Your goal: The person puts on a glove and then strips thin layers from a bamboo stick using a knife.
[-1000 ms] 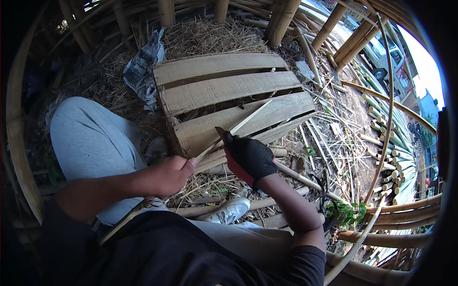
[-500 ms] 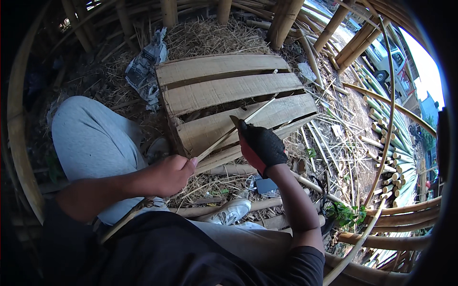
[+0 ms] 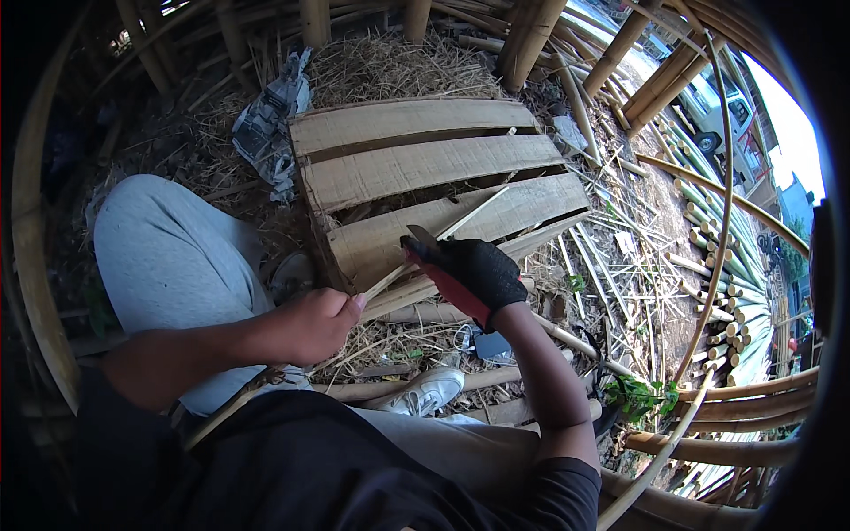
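A thin bamboo strip [image 3: 475, 211] slants over a slatted wooden crate [image 3: 429, 165], its far end resting near the third slat. My bare left hand [image 3: 323, 327] is closed round the strip just off the crate's near corner. My right hand [image 3: 474, 276] wears a black and red work glove. Its fingers are closed on a knife whose short blade [image 3: 422, 235] shows above the thumb. The knife's handle is hidden in the glove. Glove and blade lie across the strip's middle, but the exact contact is hard to see. Another strip-like piece [image 3: 226, 420] shows below my left forearm.
Crumpled grey sheeting [image 3: 273, 124] lies left of the crate, with dry straw [image 3: 398, 71] behind it. Thin bamboo slivers [image 3: 606, 274] litter the ground at right. Bamboo poles [image 3: 730, 310] are stacked further right. A dark phone-like object [image 3: 492, 344] lies below my right wrist.
My gloved right hand has moved left and slightly down along the strip with the knife, closer to my left hand. My left hand stays almost still.
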{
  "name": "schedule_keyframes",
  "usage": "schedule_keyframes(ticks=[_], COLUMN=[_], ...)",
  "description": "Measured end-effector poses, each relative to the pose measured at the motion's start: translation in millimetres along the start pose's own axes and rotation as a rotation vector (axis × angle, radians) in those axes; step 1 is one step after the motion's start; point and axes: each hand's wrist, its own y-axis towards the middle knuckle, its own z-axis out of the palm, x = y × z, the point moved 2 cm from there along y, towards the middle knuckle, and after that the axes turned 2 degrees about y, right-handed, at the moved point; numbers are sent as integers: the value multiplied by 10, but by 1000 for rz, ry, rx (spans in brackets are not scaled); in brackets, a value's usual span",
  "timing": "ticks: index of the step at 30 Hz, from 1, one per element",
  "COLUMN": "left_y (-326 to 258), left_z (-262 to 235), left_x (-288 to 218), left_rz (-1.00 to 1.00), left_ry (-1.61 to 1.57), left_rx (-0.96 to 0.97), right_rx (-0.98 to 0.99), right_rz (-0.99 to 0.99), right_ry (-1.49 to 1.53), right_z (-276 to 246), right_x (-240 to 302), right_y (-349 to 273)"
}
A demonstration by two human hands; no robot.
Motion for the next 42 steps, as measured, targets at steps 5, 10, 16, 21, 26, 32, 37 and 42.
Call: schedule_keyframes(ticks=[5,10,16,21,26,32,37,42], left_y=[-1,-4,-4,13,21,10,75,18], left_z=[16,-5,-8,14,20,24,54,5], left_x=[45,19,19,22,78,55,88,29], left_rz=[0,2,11,22,28,23,47,-29], left_ry=[3,-14,27,27,17,24,22,3], left_rx=[-19,-9,3,-22,-17,-28,-28,-5], right_rx=[-117,-221,-91,-43,-65,153,52,382], right_rz=[266,106,-72,-19,-108,203,-239,238], right_ry=[42,-53,32,-93,-170,122,772,1063], right_z=[-218,-150,-105,-82,-108,-39,323,80], right_x=[-218,-295,-122,-90,147,81,-259,-47], right_y=[95,70,16,3,-81,6,95,-30])
